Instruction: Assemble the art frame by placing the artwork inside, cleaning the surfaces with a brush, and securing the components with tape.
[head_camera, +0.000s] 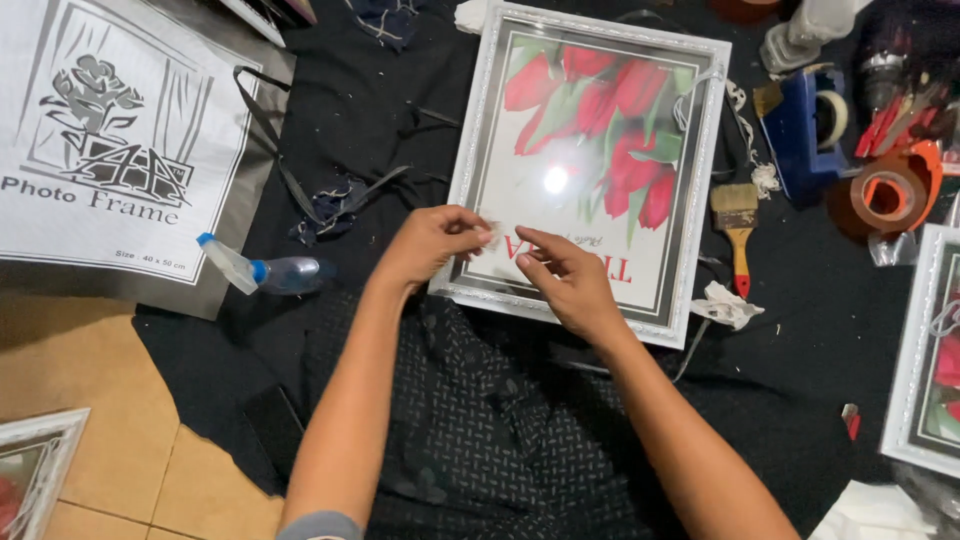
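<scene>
- The small pale scrap at the left hand's (432, 243) fingertips is blurred; what it is cannot be told
- Second frame (925, 360) at the right edge is cut off, as is a third (35, 470) at the lower left corner
- Top right clutter of red tools is too dim and crowded to sort out
- Frame (590, 170), white, with a red tulip print under glass, lies flat on the black cloth (380, 130) right before the person; glare spots the glass
- Spray bottle (262, 270) lies on its side left of the frame; a grey bag (120, 150) beyond it
- Brush (738, 225) and a crumpled rag (727, 305) just beside the frame's right edge; blue tape dispenser (805, 125) and an orange tape roll (890, 195) farther right
- Left hand rests at the frame's lower left rim, fingers curled, thumb and forefinger pinching the scrap
- Right hand (570, 285) lies on the glass near the bottom edge, fingers bent and close together, forefinger tip toward the left hand
- Both forearms rise from the bottom edge over a patterned lap
</scene>
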